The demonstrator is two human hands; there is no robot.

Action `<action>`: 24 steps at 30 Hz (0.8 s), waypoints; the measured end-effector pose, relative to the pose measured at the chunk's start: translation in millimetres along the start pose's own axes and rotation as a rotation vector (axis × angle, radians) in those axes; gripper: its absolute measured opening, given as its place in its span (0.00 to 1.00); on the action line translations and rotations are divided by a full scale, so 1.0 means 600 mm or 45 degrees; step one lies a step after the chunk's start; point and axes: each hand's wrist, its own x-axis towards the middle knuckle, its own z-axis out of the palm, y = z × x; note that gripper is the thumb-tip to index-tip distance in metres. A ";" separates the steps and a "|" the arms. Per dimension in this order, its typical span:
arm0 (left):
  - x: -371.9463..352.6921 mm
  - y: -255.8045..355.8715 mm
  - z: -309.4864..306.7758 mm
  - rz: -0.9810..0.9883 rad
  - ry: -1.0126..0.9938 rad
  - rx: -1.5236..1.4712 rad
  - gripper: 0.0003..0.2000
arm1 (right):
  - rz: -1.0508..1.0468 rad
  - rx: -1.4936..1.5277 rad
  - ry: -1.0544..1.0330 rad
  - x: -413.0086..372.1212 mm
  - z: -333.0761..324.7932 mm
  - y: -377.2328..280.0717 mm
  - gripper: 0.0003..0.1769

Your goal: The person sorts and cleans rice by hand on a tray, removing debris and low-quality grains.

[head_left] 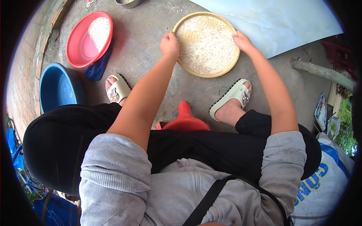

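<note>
A round, shallow woven winnowing basket (206, 74) is held out in front of me, above the concrete floor. Pale grains that look like rice (209, 51) cover most of its bottom, thinner toward the upper left where the weave shows through. My left hand (169, 44) is closed on the left side of the rim. On the right side, my right hand (243, 40) grips the rim, its thumb over the edge. Fingers under the basket are hidden on both hands.
Left, a red basin (77, 41) holds white grain; a blue tub (56, 88) stands nearer. A metal bowl (129, 3) sits at the top edge. A pale sheet (286, 22) lies upper right, near a wooden pole (320, 71). A printed sack (320, 188) is at right.
</note>
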 end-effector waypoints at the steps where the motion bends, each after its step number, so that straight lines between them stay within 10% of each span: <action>1: -0.002 0.001 0.007 -0.002 0.002 -0.003 0.20 | 0.029 0.002 -0.003 0.000 -0.013 0.001 0.20; 24: 0.027 0.014 -0.028 -0.063 0.115 0.163 0.23 | -0.064 -0.011 0.039 0.018 0.019 -0.040 0.21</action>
